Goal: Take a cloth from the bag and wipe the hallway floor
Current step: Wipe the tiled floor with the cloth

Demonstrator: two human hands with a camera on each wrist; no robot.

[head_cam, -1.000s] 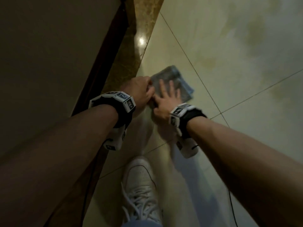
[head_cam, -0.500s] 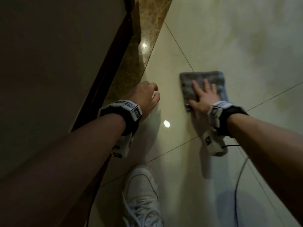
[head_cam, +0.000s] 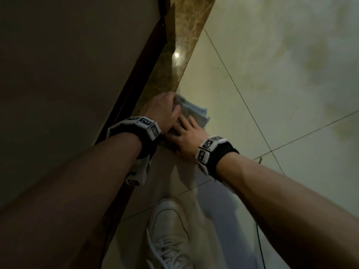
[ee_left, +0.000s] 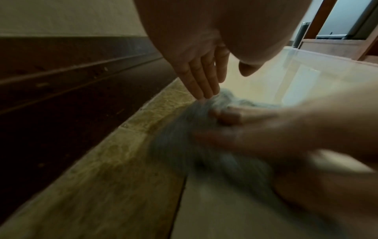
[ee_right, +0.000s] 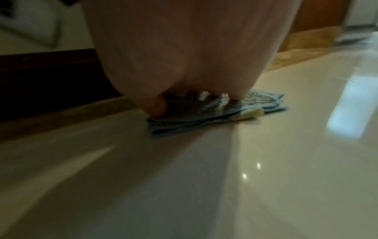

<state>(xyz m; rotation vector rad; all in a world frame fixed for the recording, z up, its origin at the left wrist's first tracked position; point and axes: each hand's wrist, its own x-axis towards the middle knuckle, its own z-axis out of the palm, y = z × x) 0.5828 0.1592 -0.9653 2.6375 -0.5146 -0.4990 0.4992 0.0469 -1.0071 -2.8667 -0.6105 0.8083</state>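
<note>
A folded blue-grey cloth (head_cam: 196, 111) lies on the cream floor tiles (head_cam: 272, 94), right at the edge of the brown marble border. My right hand (head_cam: 187, 135) lies flat on it with fingers spread, pressing it down; in the right wrist view the palm (ee_right: 184, 64) covers most of the cloth (ee_right: 266, 103). My left hand (head_cam: 165, 111) sits just left of it. In the left wrist view its straight fingers (ee_left: 204, 84) point down and touch the cloth's (ee_left: 180, 137) far edge, while the right hand (ee_left: 276, 129) is blurred.
A brown marble border strip (head_cam: 174, 65) runs along a dark wooden skirting (head_cam: 134, 90) and wall on the left. My white shoe (head_cam: 169, 230) stands on the floor below the hands. A thin black cable (head_cam: 259, 241) trails under my right forearm. A doorway (ee_left: 347, 19) shows farther down the hallway.
My right hand has swept the cloth leftward across the tile to the marble border, meeting the left hand, whose fingertips now touch the cloth.
</note>
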